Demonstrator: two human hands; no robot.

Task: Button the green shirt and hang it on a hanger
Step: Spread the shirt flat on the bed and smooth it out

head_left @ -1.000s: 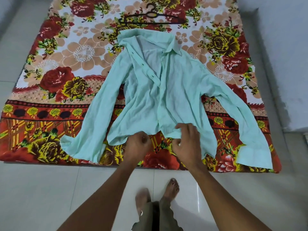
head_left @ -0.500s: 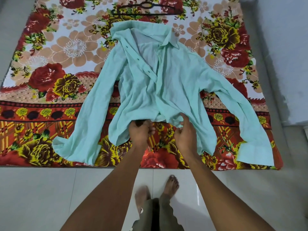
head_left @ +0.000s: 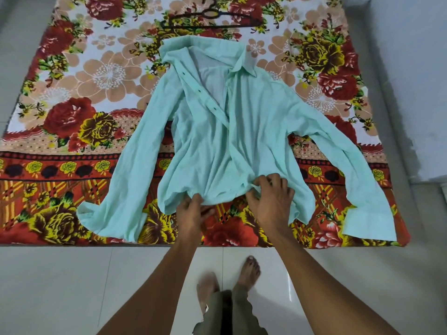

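Green shirt (head_left: 232, 141) is laid face up on a flowered blanket (head_left: 72, 93) on a tiled floor (head_left: 72, 286), sleeves spread out to both sides, collar at the far end; the front is seen unbuttoned at the top, dark buttons showing along the placket; bottom hem is pinched by the left hand (head_left: 193, 213), fingers curled under the cloth edge; hem further right is gripped by the right hand (head_left: 271, 199), fingers bent over a fold; a dark hanger (head_left: 212, 18) is seen just beyond the collar, apart from the shirt; bare feet (head_left: 229, 284) are visible on the floor.
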